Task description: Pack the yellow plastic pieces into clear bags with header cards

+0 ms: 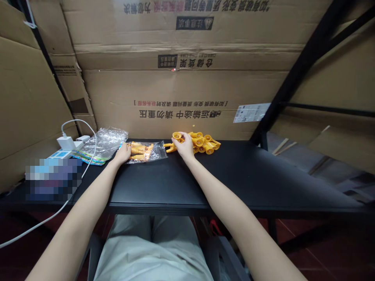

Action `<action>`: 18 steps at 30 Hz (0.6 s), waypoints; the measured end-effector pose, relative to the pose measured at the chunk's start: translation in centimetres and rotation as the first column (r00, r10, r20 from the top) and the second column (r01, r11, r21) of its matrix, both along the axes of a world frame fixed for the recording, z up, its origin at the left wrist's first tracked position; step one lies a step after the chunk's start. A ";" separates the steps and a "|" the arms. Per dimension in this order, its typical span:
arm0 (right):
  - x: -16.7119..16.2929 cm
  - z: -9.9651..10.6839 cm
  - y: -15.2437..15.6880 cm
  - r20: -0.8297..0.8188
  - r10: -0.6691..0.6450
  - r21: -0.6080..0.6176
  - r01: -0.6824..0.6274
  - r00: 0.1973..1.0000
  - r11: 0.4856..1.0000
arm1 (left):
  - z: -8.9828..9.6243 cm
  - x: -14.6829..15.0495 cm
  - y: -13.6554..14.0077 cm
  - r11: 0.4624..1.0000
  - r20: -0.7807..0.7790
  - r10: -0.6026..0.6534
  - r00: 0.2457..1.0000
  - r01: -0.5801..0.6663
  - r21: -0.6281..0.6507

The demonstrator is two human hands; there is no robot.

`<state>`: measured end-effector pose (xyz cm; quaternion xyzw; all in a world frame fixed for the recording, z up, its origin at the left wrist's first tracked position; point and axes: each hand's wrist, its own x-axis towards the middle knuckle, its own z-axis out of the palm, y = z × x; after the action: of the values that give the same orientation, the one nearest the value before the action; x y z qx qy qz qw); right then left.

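Nearest, the white cable (96,143) loops across the left of the black table (164,187); the left forearm is best kept clear of it. The left hand (121,154) is closed over the left end of a clear plastic bag (159,150) with yellow plastic pieces inside. Light, steady pressure looks right, since thin film seems apt to slide or crease (which end is open, I cannot tell). Just right of the bag, the right hand (186,146) has its fingers closed around a yellow cup-ended piece (177,135), forked end toward the bag. Holding it by the body should keep it from twisting. Beside and behind that hand, against the cardboard (175,86), a pile of similar pieces (209,144) could roll if nudged.
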<state>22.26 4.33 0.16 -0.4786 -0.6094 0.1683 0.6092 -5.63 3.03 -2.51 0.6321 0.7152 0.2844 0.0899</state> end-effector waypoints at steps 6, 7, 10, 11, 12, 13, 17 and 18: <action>-0.7 0.8 -1.8 0.160 0.241 -0.060 -0.234 0.957 0.970 | 0.0 0.0 0.1 1.000 -0.020 -0.009 1.000 0.009 -0.017; -0.7 0.7 -1.9 0.248 0.248 -0.074 -0.237 0.936 0.969 | 0.0 0.0 0.1 1.000 -0.019 -0.012 1.000 0.012 -0.015; -0.6 0.1 -1.7 0.444 0.265 -0.130 -0.231 0.856 0.964 | -0.2 -0.1 0.3 1.000 -0.015 -0.015 1.000 0.015 -0.005; -0.5 -0.2 -1.5 0.484 0.270 -0.138 -0.233 0.832 0.963 | -0.2 -0.1 0.3 1.000 -0.016 -0.015 1.000 0.015 -0.003; -0.4 -0.4 -1.3 0.515 0.275 -0.140 -0.236 0.812 0.961 | -0.3 -0.2 0.3 1.000 -0.016 -0.013 1.000 0.013 -0.003; -0.4 -0.6 -1.2 0.537 0.280 -0.142 -0.242 0.796 0.960 | -0.3 -0.2 0.4 1.000 -0.015 -0.011 1.000 0.010 -0.004; -0.4 -1.2 -0.7 0.589 0.336 -0.182 -0.285 0.735 0.941 | -0.3 -0.2 0.4 1.000 -0.004 -0.008 1.000 0.008 -0.014; -0.4 -1.3 -0.7 0.603 0.359 -0.193 -0.307 0.712 0.932 | -0.3 -0.2 0.3 1.000 -0.001 -0.014 1.000 0.014 -0.019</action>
<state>21.81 3.66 -1.13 -0.4128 -0.8464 0.1292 0.3107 -5.84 3.37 -2.79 0.6363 0.7136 0.2766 0.0974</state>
